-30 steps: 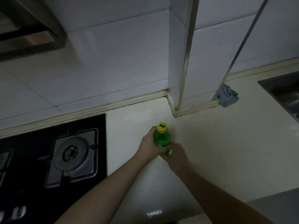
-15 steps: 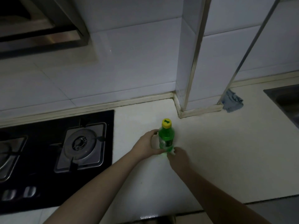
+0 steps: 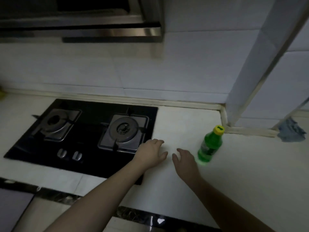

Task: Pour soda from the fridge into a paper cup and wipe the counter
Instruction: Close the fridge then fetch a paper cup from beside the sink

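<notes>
Standing upright near the counter's (image 3: 242, 173) back edge was a green soda bottle (image 3: 209, 147); left hand (image 3: 151, 152) and right hand (image 3: 184, 159) hovered beside it, fingers relaxed, holding nothing.

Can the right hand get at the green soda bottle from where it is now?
Probably yes. The right hand hangs open just left of the green soda bottle, which stands upright and capped on the counter. Nothing lies between them, and the left hand is off to the other side.
</notes>
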